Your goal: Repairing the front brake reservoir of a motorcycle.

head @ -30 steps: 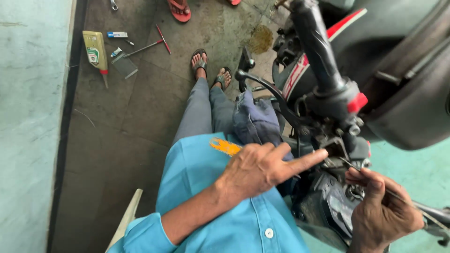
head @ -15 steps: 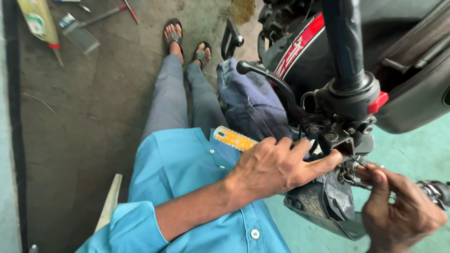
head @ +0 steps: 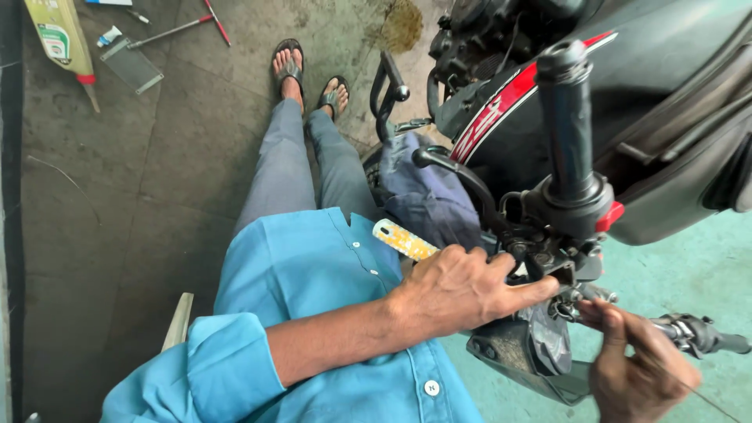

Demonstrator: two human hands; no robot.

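Observation:
I sit beside a black and red motorcycle [head: 501, 117], close to its handlebar grip [head: 568, 117] and black hand lever [head: 462, 176]. My left hand [head: 462, 294] reaches across from the left. Its fingers curl on the lever mount [head: 560, 262] under the grip, and the index finger lies stretched against it. My right hand [head: 638, 368], at the lower right, pinches a thin cable [head: 689, 392] just below that mount. A red switch [head: 609, 217] sits on the housing above.
A blue cloth [head: 427, 196] hangs over the bike by my knees, with a yellow patterned flat object [head: 403, 239] on my lap. On the concrete floor at the upper left lie a yellow-green bottle [head: 63, 39], a red-handled screwdriver [head: 176, 30] and a mesh plate [head: 131, 64].
The view has shifted, and the handlebar grip now stands higher and further right. My left hand stays on the lever mount. My right hand has drawn slightly down and away along the cable.

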